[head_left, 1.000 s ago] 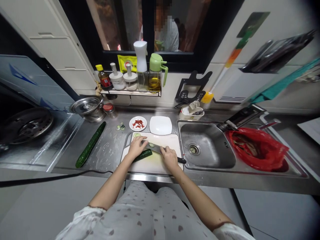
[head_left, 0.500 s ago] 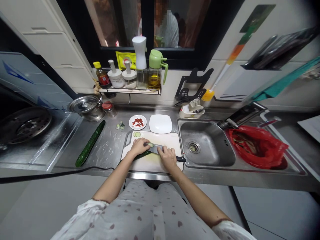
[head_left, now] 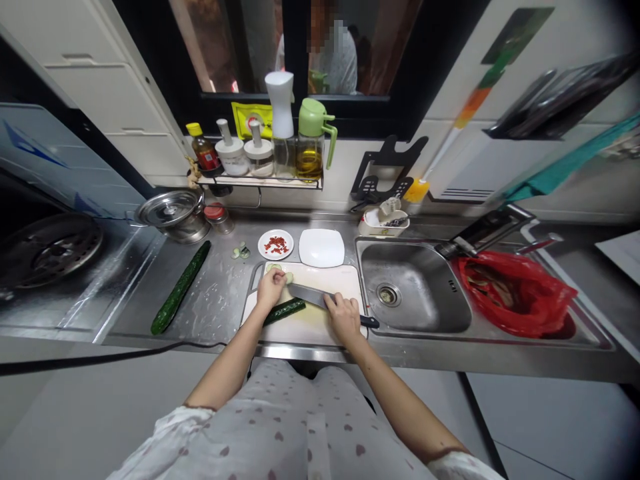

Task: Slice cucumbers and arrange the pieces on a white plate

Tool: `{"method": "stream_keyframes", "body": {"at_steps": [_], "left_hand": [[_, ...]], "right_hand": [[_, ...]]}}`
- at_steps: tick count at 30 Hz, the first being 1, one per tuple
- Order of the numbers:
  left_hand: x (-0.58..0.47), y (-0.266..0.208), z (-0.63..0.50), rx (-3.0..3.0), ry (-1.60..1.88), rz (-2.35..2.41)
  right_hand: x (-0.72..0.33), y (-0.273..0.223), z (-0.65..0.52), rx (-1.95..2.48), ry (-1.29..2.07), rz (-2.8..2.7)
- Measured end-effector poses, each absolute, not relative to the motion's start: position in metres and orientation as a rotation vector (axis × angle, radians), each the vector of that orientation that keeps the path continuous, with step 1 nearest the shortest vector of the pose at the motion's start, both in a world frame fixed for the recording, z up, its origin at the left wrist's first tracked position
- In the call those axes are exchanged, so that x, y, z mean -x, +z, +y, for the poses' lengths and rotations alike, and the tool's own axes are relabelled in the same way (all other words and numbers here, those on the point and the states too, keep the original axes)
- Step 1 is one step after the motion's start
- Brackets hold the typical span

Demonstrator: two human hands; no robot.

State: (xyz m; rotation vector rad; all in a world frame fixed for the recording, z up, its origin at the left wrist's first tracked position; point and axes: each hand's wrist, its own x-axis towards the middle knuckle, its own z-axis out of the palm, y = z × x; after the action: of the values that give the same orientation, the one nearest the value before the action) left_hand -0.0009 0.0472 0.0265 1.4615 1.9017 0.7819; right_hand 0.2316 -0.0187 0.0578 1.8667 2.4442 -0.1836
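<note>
On the white cutting board (head_left: 320, 330), my right hand (head_left: 344, 316) grips a kitchen knife (head_left: 307, 294), its blade pointing left and its black handle toward the sink. My left hand (head_left: 271, 288) has its fingers pinched at a pale cucumber slice (head_left: 289, 277) beside the knife tip. Other slices (head_left: 273, 267) lie by those fingers, partly covered. Below the blade rests a cut cucumber (head_left: 285, 311), its left end hidden by my left forearm. A whole cucumber (head_left: 181, 287) lies on the steel counter to the left.
Behind the board are a small plate of chopped red pieces (head_left: 275, 245) and a white square plate (head_left: 321, 248). Cucumber scraps (head_left: 241, 251) lie on the counter. Right stands the sink (head_left: 415, 313) with a red bag (head_left: 515, 293); back left, a steel pot (head_left: 173, 213) and a red-lidded jar (head_left: 219, 218).
My left hand has moved left and up from the cut cucumber with a slice, uncovering the cucumber. The knife has shifted slightly to the right and away from the cucumber.
</note>
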Motion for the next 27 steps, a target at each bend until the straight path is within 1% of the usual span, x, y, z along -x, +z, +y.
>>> {"method": "stream_keyframes", "body": {"at_steps": [3, 7, 17, 27], "left_hand": [[0.012, 0.019, 0.050, -1.261, 0.793, 2.084], [0.018, 0.010, 0.059, -1.205, 0.766, 2.142], [0.019, 0.002, 0.091, -1.373, 0.617, 2.208], [0.012, 0.005, 0.091, -1.477, 0.476, 2.228]], "right_hand": [[-0.241, 0.058, -0.021, -1.947, -0.203, 2.347], [-0.249, 0.055, -0.022, -2.054, -0.263, 2.221], [-0.245, 0.052, -0.017, -2.159, -0.431, 2.133], [-0.243, 0.054, -0.016, -2.122, -0.433, 2.126]]}}
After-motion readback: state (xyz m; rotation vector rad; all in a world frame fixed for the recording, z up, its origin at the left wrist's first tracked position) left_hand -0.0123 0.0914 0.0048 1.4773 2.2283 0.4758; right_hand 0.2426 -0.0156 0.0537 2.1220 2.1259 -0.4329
